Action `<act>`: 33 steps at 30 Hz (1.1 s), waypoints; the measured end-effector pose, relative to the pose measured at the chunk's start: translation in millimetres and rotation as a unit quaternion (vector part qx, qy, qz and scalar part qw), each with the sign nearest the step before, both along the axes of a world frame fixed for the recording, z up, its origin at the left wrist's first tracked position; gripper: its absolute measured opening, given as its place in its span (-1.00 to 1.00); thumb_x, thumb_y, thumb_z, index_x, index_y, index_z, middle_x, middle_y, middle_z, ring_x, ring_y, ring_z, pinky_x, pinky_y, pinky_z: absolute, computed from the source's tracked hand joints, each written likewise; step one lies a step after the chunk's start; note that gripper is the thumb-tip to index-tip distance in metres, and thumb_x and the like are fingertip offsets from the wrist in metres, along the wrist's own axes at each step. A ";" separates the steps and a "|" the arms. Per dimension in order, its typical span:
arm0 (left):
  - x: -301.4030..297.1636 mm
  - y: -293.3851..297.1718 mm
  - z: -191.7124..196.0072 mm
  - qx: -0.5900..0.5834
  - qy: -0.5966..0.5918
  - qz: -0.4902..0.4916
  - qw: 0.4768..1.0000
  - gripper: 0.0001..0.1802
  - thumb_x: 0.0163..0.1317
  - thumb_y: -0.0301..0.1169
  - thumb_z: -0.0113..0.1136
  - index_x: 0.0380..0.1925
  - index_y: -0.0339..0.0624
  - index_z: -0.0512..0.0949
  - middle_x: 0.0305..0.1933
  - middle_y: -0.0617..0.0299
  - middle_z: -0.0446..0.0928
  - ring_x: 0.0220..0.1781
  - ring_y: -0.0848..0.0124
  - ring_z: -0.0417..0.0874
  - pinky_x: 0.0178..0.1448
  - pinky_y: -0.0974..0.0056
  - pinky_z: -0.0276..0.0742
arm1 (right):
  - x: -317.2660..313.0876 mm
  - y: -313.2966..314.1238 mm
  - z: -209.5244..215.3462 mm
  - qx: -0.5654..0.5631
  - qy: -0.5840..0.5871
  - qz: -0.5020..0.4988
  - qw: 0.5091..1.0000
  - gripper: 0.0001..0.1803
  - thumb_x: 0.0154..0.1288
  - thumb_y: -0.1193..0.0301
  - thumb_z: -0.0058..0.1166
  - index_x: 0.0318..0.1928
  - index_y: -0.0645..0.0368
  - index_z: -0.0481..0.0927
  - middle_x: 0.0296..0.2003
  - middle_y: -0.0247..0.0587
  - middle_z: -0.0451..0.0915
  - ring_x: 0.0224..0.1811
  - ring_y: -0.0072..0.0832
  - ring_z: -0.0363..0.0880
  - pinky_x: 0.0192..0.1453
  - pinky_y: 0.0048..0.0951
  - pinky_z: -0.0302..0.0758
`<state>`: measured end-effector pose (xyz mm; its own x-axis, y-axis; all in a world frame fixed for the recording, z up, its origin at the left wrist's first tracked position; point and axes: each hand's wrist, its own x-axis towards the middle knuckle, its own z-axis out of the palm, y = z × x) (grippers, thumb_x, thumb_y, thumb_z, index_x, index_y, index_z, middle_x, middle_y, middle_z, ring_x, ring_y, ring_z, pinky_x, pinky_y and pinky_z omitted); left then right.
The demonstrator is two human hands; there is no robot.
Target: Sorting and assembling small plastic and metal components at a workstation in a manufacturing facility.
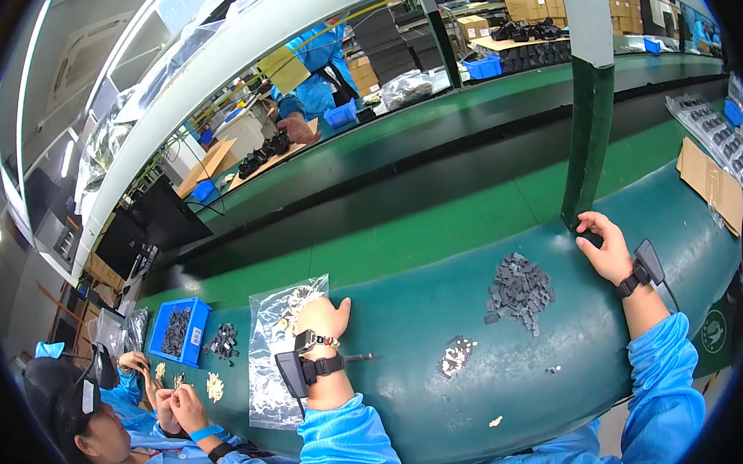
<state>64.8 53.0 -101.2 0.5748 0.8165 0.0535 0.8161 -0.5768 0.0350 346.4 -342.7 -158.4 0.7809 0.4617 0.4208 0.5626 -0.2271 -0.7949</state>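
My left hand (323, 318) rests on a clear plastic bag (272, 395) holding small cream-coloured parts. Its thumb stands apart; the other fingers are partly hidden, and nothing shows in its grasp. Beside the foot of the green post, my right hand (607, 251) has its fingers closed on a small black part (590, 238), mostly covered by them. A heap of dark grey plastic pieces (519, 294) lies on the green tabletop (409, 318) between my hands. Nearer me is a small cluster of white and black bits (457, 357). One cream piece (496, 422) lies close to the front edge.
On my left a co-worker (60, 409) handles small parts, near a blue bin (179, 331) of dark pieces and a dark pile (224, 342). The post (589, 143) rises at the table's far side. Cardboard (710, 184) and a tray of black parts (713, 132) lie far right.
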 end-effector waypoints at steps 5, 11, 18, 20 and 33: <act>-2.6 1.7 -2.7 0.020 0.005 -0.005 1.000 -0.41 0.14 0.07 0.11 -0.36 -0.37 0.65 -0.31 -0.23 0.61 -0.22 -0.06 0.67 -0.09 0.00 0.59 | 1.6 4.5 3.0 0.000 -0.002 0.003 1.000 -0.54 0.05 0.56 0.16 0.04 0.20 0.47 -0.20 -0.27 0.56 -0.07 -0.41 0.51 0.12 -0.38 0.35; -14.1 8.2 -10.5 -0.043 -0.063 -0.030 0.997 -0.39 0.17 0.02 0.12 -0.02 -0.33 0.54 -0.10 -0.21 0.59 -0.04 -0.06 0.61 0.07 0.01 0.50 | 3.6 2.8 -0.2 0.014 0.021 0.013 1.000 -0.55 0.07 0.57 0.15 0.04 0.20 0.47 -0.22 -0.30 0.56 -0.07 -0.47 0.50 0.12 -0.41 0.35; -144.5 -0.3 12.9 -0.051 -0.318 -0.102 0.941 -0.43 0.16 -0.58 0.10 0.23 -0.24 0.35 0.30 -0.10 0.34 0.37 0.10 0.32 0.41 0.16 0.19 | 9.8 5.9 -14.6 0.011 0.026 0.024 0.999 -0.55 0.12 0.60 0.11 0.07 0.19 0.46 -0.21 -0.36 0.53 -0.08 -0.56 0.48 0.10 -0.47 0.33; -186.5 -27.3 11.5 -0.014 -0.248 -0.077 0.966 -0.43 0.04 -0.73 -0.03 0.15 -0.27 0.41 0.24 -0.14 0.38 0.31 0.00 0.36 0.38 0.10 0.23 | 8.8 -4.6 -11.6 -0.007 -0.004 0.017 1.000 -0.54 0.13 0.59 0.09 0.10 0.19 0.45 -0.20 -0.35 0.53 -0.07 -0.55 0.47 0.11 -0.47 0.32; -233.4 -71.6 -20.8 0.058 -0.158 -0.011 0.986 -0.91 0.05 -0.49 0.22 -0.43 -0.17 0.68 -0.35 0.05 0.65 -0.28 0.15 0.68 -0.13 0.14 0.55 | -3.4 8.4 5.4 -0.018 -0.237 -0.038 0.971 -0.77 0.18 0.63 0.03 -0.12 0.28 0.51 -0.26 -0.15 0.52 -0.15 -0.36 0.52 0.03 -0.45 0.40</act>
<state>-168.7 -18.7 -122.1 0.5324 0.7812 0.3262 0.7616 -0.6102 0.2183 343.0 -334.3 -153.1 0.5361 0.4312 0.7257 0.8436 -0.3052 -0.4418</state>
